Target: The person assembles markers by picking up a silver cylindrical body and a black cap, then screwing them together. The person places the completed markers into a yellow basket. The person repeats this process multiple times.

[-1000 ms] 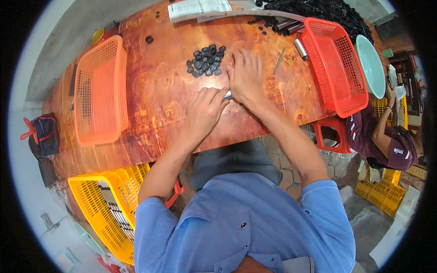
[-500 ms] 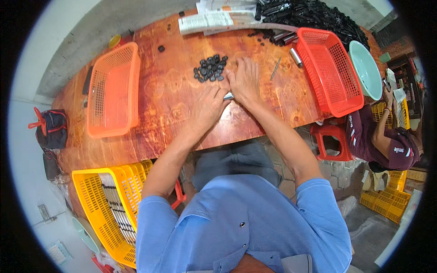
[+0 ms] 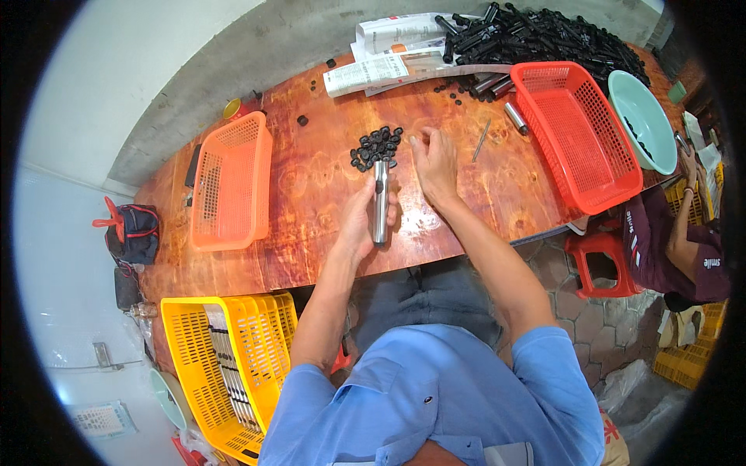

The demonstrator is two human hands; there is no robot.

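My left hand (image 3: 360, 220) is wrapped round a silver flashlight tube (image 3: 381, 206) with a black button on its side and a black lower end. The tube points away from me, its far end at the near edge of a pile of small black caps (image 3: 376, 144). Just right of the pile, my right hand (image 3: 437, 166) hovers low over the table with thumb and fingers curled together. Anything pinched in those fingertips is too small to make out.
An orange basket (image 3: 200, 198) stands left, a red basket (image 3: 571, 194) right, beside a mint basin (image 3: 649, 132). A thin metal rod (image 3: 482, 140) and another silver tube (image 3: 515, 118) lie nearby. Black tubes (image 3: 544, 39) heap up behind newspapers (image 3: 365, 75). A co-worker (image 3: 668, 233) sits at right.
My hands, together over the tube before, have parted. The left has turned, showing the tube lengthwise; the right has come off it to the right. The whole view has shifted slightly.
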